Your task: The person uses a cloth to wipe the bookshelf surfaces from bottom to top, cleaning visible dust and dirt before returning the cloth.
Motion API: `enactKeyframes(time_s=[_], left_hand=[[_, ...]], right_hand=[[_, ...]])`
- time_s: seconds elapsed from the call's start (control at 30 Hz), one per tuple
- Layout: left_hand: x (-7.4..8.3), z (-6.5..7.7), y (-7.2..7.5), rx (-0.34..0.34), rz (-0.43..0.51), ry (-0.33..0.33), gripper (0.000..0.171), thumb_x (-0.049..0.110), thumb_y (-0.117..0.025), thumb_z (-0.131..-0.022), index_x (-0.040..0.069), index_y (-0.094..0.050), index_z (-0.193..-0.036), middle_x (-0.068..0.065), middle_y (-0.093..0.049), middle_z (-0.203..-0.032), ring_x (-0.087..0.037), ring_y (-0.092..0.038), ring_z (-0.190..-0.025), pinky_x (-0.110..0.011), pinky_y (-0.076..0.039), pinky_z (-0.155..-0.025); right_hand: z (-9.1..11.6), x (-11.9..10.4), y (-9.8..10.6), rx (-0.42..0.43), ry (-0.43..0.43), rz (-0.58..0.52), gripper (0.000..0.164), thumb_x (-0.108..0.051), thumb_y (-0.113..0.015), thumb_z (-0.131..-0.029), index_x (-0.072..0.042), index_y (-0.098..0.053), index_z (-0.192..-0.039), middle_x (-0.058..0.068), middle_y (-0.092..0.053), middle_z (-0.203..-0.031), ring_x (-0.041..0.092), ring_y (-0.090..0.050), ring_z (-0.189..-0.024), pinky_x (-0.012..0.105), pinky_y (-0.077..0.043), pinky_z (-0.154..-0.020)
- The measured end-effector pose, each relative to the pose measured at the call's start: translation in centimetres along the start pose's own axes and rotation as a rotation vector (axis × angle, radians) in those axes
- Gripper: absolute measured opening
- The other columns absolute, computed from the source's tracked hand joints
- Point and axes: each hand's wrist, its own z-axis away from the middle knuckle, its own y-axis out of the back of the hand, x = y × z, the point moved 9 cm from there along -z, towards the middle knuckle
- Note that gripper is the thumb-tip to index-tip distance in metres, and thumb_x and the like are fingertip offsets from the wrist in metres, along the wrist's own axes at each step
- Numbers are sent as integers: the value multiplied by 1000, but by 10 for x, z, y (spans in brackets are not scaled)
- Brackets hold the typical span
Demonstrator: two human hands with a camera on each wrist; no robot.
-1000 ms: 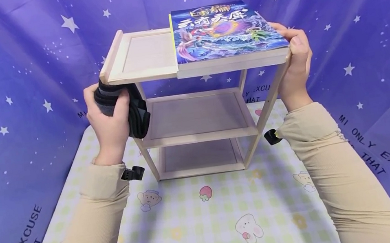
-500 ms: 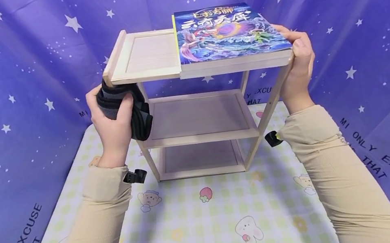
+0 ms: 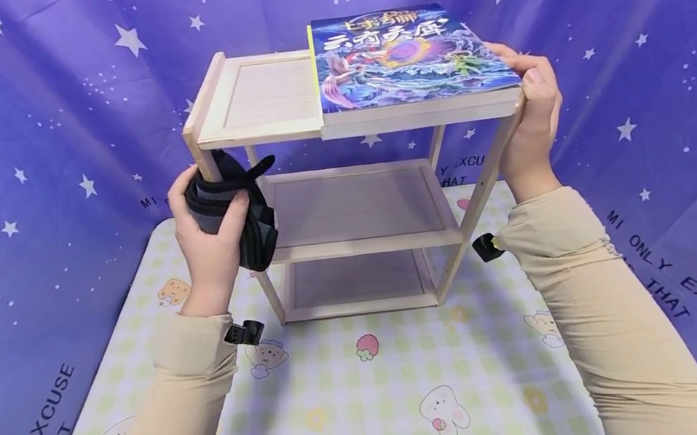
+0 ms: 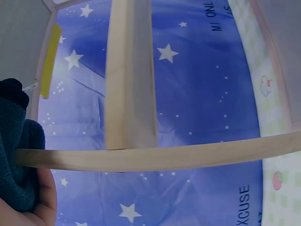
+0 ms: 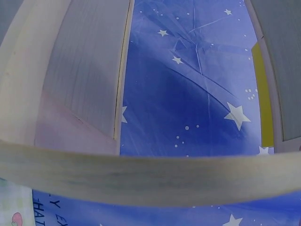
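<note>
A pale wooden three-tier rack (image 3: 270, 99) stands on the table. My left hand (image 3: 206, 254) holds a folded dark grey cloth (image 3: 264, 239) with black edging, wrapped against the rack's front left post (image 3: 206, 164) just under the top board. A black loop of the cloth sticks out to the right. In the left wrist view the cloth (image 4: 16, 141) looks fuzzy, and the post runs into it. My right hand (image 3: 531, 123) grips the top right corner of the rack, thumb in front and fingers along the right side. The right wrist view does not show that hand.
A book (image 3: 403, 59) with a colourful blue cover lies on the right part of the top board. The middle shelf (image 3: 353, 206) and bottom shelf (image 3: 356, 279) sit below it. A checked tablecloth (image 3: 360, 407) covers the table, and a purple starry curtain (image 3: 78, 121) surrounds it.
My left hand has slid down the front left post with the cloth, baring the post's upper end. Rack and book shifted slightly right in view at first. The right hand keeps its grip.
</note>
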Motion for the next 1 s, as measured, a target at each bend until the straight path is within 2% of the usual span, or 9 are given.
enactKeyframes(time_s=[0.27, 0.5, 0.73, 0.87, 1.0], left_hand=[[-13, 10, 2, 6, -28, 25, 57, 20, -72, -88, 18, -48, -139, 8, -61, -115, -8, -60, -100, -25, -46, -90], [-23, 19, 3, 32, -52, 38, 57, 22, -72, -87, 18, -48, -139, 0, -64, -117, -9, -60, -99, -25, -46, -89], [-39, 31, 4, 68, -102, 52, 56, 21, -73, -87, 15, -48, -138, -9, -65, -117, -7, -59, -97, -24, -45, -90], [-44, 35, 4, 80, -95, 53, 55, 20, -72, -88, 14, -48, -137, -11, -66, -116, -7, -60, -97, -23, -45, -89], [-49, 34, 3, 46, -34, 68, 54, 15, -70, -88, 11, -48, -137, -3, -63, -117, -7, -60, -101, -23, -45, -91]], right_hand=[[0, 0, 0, 13, -7, -13, 37, -24, -33, -90, -8, -65, -98, 14, -68, -122, 28, -59, -117, 28, -45, -95], [0, 0, 0, 13, -14, -22, 37, -25, -34, -90, -7, -65, -98, 15, -67, -122, 28, -58, -118, 28, -45, -95], [1, 0, -1, 0, -10, -7, 37, -25, -33, -91, -8, -65, -99, 14, -67, -122, 27, -59, -117, 27, -44, -94], [1, 0, -1, -6, -6, 4, 37, -25, -32, -91, -8, -65, -99, 13, -67, -123, 27, -59, -117, 27, -44, -95], [1, 0, -1, -4, 0, 2, 37, -25, -32, -91, -8, -65, -99, 13, -67, -123, 27, -59, -116, 28, -44, -95]])
